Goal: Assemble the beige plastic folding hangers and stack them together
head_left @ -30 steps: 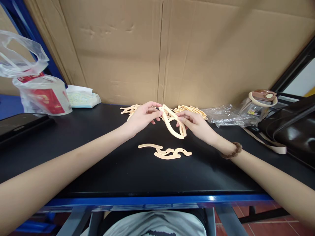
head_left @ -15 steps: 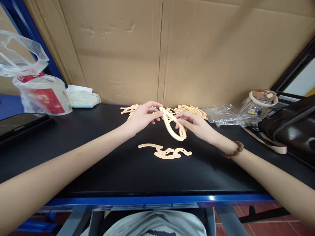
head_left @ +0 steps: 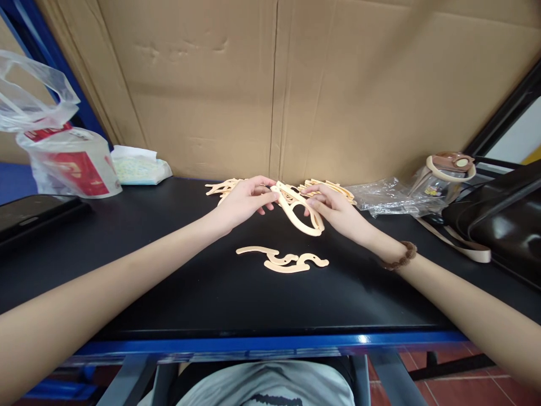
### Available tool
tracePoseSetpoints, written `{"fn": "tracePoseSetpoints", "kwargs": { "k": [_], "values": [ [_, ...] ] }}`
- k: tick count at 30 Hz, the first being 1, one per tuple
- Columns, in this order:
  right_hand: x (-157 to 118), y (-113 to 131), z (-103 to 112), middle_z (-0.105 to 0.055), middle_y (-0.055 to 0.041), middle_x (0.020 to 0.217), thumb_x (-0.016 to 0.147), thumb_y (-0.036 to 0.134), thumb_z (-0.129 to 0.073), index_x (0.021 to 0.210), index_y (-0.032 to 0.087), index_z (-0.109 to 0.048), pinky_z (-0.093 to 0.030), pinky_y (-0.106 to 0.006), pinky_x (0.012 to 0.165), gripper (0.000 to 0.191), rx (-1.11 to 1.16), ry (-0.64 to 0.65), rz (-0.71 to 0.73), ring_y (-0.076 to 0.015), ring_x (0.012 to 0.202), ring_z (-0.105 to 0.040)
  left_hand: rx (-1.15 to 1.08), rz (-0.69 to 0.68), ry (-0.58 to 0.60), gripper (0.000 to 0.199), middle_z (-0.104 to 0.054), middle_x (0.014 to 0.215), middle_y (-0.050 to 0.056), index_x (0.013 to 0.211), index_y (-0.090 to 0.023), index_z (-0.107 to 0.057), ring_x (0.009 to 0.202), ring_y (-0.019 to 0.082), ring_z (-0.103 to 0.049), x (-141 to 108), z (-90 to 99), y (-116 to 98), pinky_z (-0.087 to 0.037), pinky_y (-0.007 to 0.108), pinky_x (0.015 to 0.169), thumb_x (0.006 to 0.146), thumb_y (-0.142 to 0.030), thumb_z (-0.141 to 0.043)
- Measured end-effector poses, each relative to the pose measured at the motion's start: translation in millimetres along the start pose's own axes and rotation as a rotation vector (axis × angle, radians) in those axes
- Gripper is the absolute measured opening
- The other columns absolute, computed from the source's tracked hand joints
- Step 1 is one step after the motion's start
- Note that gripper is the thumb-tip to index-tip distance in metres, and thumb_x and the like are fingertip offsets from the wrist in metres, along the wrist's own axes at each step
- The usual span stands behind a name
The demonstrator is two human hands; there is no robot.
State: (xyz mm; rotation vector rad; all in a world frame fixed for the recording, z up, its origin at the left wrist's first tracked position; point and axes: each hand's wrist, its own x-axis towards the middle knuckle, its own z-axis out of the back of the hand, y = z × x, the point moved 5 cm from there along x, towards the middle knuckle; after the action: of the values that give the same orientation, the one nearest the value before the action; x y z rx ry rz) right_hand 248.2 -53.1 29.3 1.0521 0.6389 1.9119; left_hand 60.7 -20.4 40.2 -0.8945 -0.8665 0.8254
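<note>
A cream plastic folding hanger (head_left: pixel 296 219) is held up between both hands above the black table, its curved arms forming a loop. My left hand (head_left: pixel 249 198) pinches its narrow upper end between thumb and fingers. On its right side, my right hand (head_left: pixel 332 207) is closed around one arm, with some fingertips hidden behind it. Nearer to me, loose curved hanger pieces (head_left: pixel 287 268) lie flat on the table, some of them with hook shapes. Behind the hands are a heap of similar cream parts (head_left: pixel 224 187) and a stack of them (head_left: pixel 327 189), both partly covered.
At the left stand a bagged paper tub (head_left: pixel 76 169), a tissue pack (head_left: pixel 141 168) and a black phone-like device (head_left: pixel 38 217). Crumpled clear plastic (head_left: pixel 384 196), a drink bottle (head_left: pixel 448 175) and a dark bag (head_left: pixel 502 214) are at the right. Cardboard (head_left: pixel 203 84) walls the back.
The hanger's lower looped end has swung slightly up and to the right, and its loop looks wider. My right hand has shifted a little with it; my left hand keeps its pinch.
</note>
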Motion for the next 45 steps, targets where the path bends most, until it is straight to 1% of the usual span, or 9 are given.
{"fn": "tracePoseSetpoints", "kwargs": {
  "k": [5,8,10,14,16,19,26,33,45],
  "values": [
    [5,-23,18,-0.065,-0.0027,0.078,0.084,0.022,-0.046,0.124,0.015,-0.041,-0.047,-0.032,0.059,0.041,-0.227,-0.142,-0.165,-0.0162,0.062,-0.057,0.136,0.122,0.127,0.018,-0.069,0.076,0.002,0.085,-0.018,-0.068,0.066,0.014,-0.060,-1,-4.7,10,-0.046,0.024,0.058,0.072,-0.029,-0.069],
    [5,-30,28,-0.064,-0.0029,0.076,0.078,0.018,-0.048,0.138,0.014,-0.030,-0.046,-0.033,0.059,0.063,-0.397,-0.139,-0.230,-0.0198,0.066,-0.060,0.243,0.103,0.235,0.015,-0.070,0.074,0.002,0.078,-0.018,-0.070,0.067,0.016,-0.061,0,-7.0,13,-0.045,0.026,0.060,0.069,-0.031,-0.070],
    [4,-26,32,-0.061,0.0002,0.065,0.078,0.018,-0.047,0.140,0.019,-0.034,-0.044,-0.033,0.060,0.063,-0.579,-0.083,-0.237,-0.0217,0.066,-0.061,0.316,0.068,0.270,0.015,-0.072,0.076,0.003,0.077,-0.019,-0.071,0.072,0.018,-0.064,1,-5.4,14,-0.046,0.027,0.066,0.069,-0.032,-0.070],
    [-3,-16,36,-0.059,0.0001,0.052,0.084,0.030,-0.043,0.091,0.024,-0.067,-0.039,-0.031,0.058,0.026,-0.900,0.131,-0.391,-0.0221,0.064,-0.062,0.455,0.005,0.211,0.016,-0.073,0.080,0.004,0.076,-0.020,-0.069,0.078,0.021,-0.065,7,6.1,14,-0.046,0.030,0.073,0.071,-0.034,-0.065],
    [-7,-13,36,-0.063,0.0002,0.055,0.087,0.038,-0.041,0.073,0.022,-0.063,-0.038,-0.030,0.055,0.030,-0.920,0.233,-0.479,-0.0188,0.057,-0.061,0.494,-0.018,0.184,0.017,-0.072,0.080,0.004,0.076,-0.020,-0.067,0.078,0.021,-0.065,9,10.7,15,-0.045,0.030,0.072,0.072,-0.036,-0.063],
    [-12,-9,37,-0.065,0.0011,0.056,0.088,0.046,-0.041,0.069,0.021,-0.060,-0.039,-0.028,0.055,0.036,-0.894,0.323,-0.531,-0.0146,0.048,-0.059,0.526,-0.037,0.202,0.020,-0.072,0.082,0.003,0.078,-0.021,-0.066,0.079,0.022,-0.065,10,12.3,17,-0.045,0.029,0.070,0.072,-0.040,-0.062],
    [-21,-3,35,-0.062,0.0035,0.048,0.080,0.048,-0.056,0.073,0.021,-0.061,-0.037,-0.027,0.052,0.028,-0.821,0.488,-0.509,-0.0139,0.043,-0.057,0.614,-0.027,0.157,0.018,-0.070,0.079,0.002,0.080,-0.022,-0.063,0.074,0.020,-0.063,12,18.4,27,-0.040,0.028,0.064,0.077,-0.038,-0.055],
    [-16,7,29,-0.056,-0.0023,0.043,0.092,0.042,-0.040,0.043,0.020,-0.046,-0.035,-0.030,0.056,0.054,-1.009,0.351,-0.432,-0.0147,0.045,-0.052,0.666,-0.008,0.149,0.015,-0.071,0.080,0.000,0.083,-0.023,-0.057,0.068,0.018,-0.061,4,11.1,20,-0.035,0.025,0.057,0.084,-0.035,-0.048],
    [-14,10,23,-0.057,-0.0037,0.057,0.084,0.039,-0.052,0.050,0.018,-0.050,-0.026,-0.028,0.051,0.040,-1.180,0.337,-0.334,-0.0151,0.054,-0.049,0.771,-0.087,0.324,0.024,-0.071,0.085,0.001,0.081,-0.021,-0.067,0.077,0.018,-0.062,1,0.1,15,-0.038,0.025,0.065,0.083,-0.042,-0.054]
  ]
}}
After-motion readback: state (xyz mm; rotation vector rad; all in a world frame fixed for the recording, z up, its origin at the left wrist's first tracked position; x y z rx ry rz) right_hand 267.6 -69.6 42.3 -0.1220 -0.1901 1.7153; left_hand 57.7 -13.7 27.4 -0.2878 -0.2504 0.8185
